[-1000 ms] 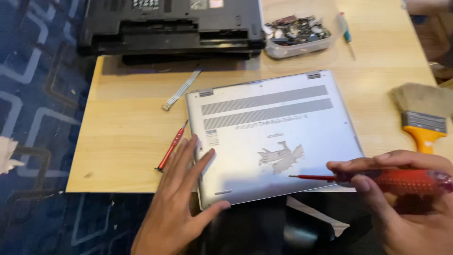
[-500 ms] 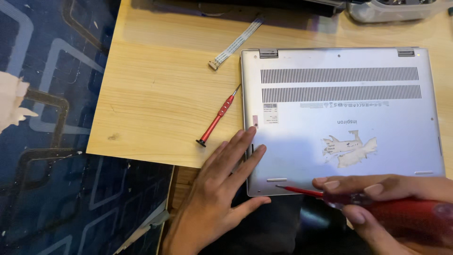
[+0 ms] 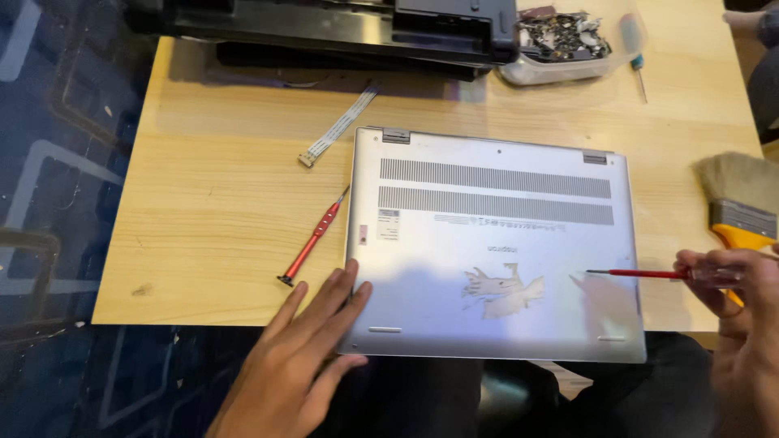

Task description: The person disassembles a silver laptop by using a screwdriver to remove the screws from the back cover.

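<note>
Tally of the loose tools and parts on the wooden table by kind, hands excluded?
Red screwdrivers: 2, one lying, one in the right hand
Teal-tipped screwdriver: 1
Orange-handled paintbrush: 1
Flat ribbon cable: 1
Silver laptop: 1
Clear parts tub: 1
Total: 7

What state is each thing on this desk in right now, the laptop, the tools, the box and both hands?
Silver laptop: closed, upside down, bottom cover on.
Left hand: flat, fingers on laptop's near left corner.
Right hand: gripping red screwdriver, tip over the cover.
Small red screwdriver: lying loose.
Ribbon cable: loose, unplugged.
Paintbrush: lying flat.
Plastic box: open, holding small parts.
</note>
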